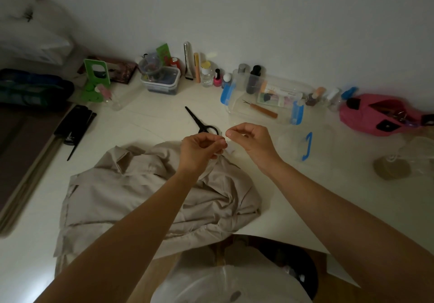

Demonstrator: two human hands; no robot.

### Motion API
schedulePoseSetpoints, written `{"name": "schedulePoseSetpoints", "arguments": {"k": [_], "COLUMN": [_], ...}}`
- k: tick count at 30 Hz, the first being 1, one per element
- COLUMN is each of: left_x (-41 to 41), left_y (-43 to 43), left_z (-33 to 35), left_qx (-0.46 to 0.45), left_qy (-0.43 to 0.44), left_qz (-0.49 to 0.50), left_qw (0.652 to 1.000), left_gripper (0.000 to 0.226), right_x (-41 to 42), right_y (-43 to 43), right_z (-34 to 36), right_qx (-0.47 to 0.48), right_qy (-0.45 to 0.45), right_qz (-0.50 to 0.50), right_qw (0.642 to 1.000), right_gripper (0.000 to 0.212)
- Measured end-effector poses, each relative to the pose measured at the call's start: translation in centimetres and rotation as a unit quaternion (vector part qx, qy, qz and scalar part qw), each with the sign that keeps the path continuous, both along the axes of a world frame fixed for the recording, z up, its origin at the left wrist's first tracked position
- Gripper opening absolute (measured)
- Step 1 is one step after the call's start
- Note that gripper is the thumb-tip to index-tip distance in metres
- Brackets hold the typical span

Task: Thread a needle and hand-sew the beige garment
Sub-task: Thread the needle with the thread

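the beige garment (131, 199) lies crumpled on the white bench (293, 199) right in front of us, a collar fold toward the upper left and one edge hanging over the near side. it is plain, matte and deeply creased.

our left hand (199, 152) hovers above the far edge of the garment, fingertips pinched together; our right hand (252, 139) is raised just beside it, thumb and forefinger also pinched. the two pinches nearly meet. each grip is narrow, closed as if on something very fine, but needle and thread are too small to make out, so we cannot tell what either holds.

just beyond the hands lies one pair of black scissors (200, 121), blades pointing away. farther right sits one clear box (265, 103) with blue clips, with one wooden-handled tool (261, 109) on it. one pink pouch (375, 114) rests at the far right, and one black comb (77, 128) lies at the left.
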State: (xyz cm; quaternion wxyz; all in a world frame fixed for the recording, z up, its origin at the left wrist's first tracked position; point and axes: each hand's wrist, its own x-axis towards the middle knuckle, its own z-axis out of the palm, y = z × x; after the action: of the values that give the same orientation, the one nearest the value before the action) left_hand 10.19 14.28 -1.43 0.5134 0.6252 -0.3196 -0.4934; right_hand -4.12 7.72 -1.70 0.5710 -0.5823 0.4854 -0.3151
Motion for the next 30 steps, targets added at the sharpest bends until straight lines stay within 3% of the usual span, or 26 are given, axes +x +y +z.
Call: {"name": "schedulePoseSetpoints", "arguments": {"k": [16, 30], "left_x": [-0.09, -0.07], "left_y": [0.09, 0.02], "left_z": [0.3, -0.02], "left_qx": [-0.017, -0.022], "left_qy": [0.011, 0.008], "left_qz": [-0.033, -0.002], "left_qw": [0.999, 1.0], "left_gripper": [0.01, 0.01], "right_x": [-0.09, -0.09], "right_y": [-0.27, -0.05], "right_z": [0.53, 0.4], "right_qx": [0.052, -0.051], "right_qy": [-0.002, 0.04], "right_qz": [0.04, 0.002], "right_qw": [0.998, 0.998], "right_gripper": [0.007, 0.006]}}
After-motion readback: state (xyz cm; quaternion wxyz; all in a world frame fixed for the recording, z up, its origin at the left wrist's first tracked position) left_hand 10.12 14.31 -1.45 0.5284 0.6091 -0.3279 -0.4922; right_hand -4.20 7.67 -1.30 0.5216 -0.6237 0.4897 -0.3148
